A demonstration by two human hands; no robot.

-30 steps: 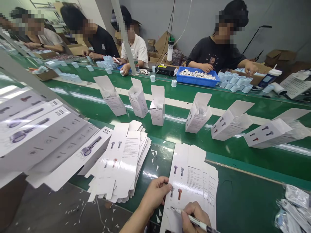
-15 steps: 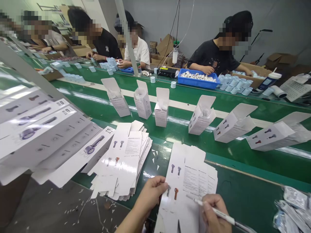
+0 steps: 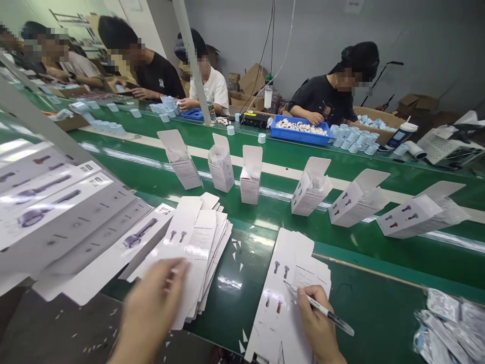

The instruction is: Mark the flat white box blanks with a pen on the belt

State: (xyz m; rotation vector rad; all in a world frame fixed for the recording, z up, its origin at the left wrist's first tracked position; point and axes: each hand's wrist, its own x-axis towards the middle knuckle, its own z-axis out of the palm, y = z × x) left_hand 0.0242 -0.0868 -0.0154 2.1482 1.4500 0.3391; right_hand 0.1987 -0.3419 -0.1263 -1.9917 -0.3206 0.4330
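Fingers of the right hand (image 3: 316, 323) pinch a pen (image 3: 322, 311) whose tip rests on the flat carton blank (image 3: 291, 288) lying near on the green table (image 3: 379, 313), the wrist cut off by the bottom edge. Left of it, the left hand (image 3: 155, 308) (motion-blurred, so its spread is hard to judge) hovers open over the fanned stack of blanks (image 3: 193, 247), holding nothing. Farther off, opened boxes (image 3: 250, 177) stand along the conveyor (image 3: 341, 172), while crumpled plastic bags (image 3: 447, 323) at the near right are partly out of frame.
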